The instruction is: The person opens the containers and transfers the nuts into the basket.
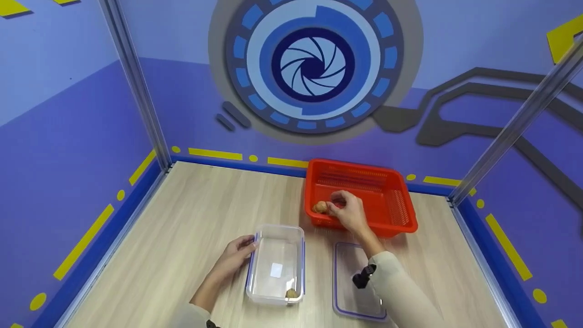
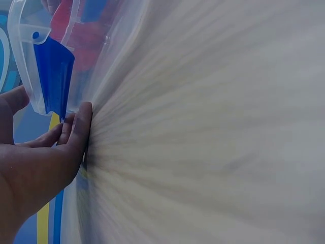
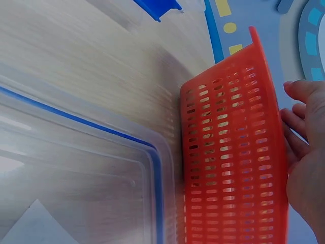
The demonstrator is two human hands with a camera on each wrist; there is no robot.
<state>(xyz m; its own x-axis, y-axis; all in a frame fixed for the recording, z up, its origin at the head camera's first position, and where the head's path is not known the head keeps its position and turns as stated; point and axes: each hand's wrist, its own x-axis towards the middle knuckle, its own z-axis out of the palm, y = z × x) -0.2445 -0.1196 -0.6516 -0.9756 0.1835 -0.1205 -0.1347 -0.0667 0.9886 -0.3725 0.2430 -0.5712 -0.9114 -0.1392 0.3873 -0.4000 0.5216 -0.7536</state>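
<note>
At the left long side of a clear plastic container [image 1: 275, 246], my left hand [image 1: 234, 257] touches the wall, its fingers loosely extended beside a blue clip [image 2: 53, 76] in the left wrist view. A walnut [image 1: 291, 294] lies in the container's near right corner. My right hand [image 1: 350, 212] reaches over the near rim of a red basket [image 1: 405, 223], fingers bent, with the tips beside walnuts [image 1: 320, 207] in its near left corner. Nothing shows between thumb and fingers of that hand in the right wrist view; the basket wall hides part of it.
A clear lid [image 1: 344, 291] with a blue-purple edge lies flat on the wooden table [image 1: 214, 196], right of the container and partly under my right forearm. Printed panels [image 1: 182, 105] and metal posts [image 1: 141, 86] enclose the table at the back and sides.
</note>
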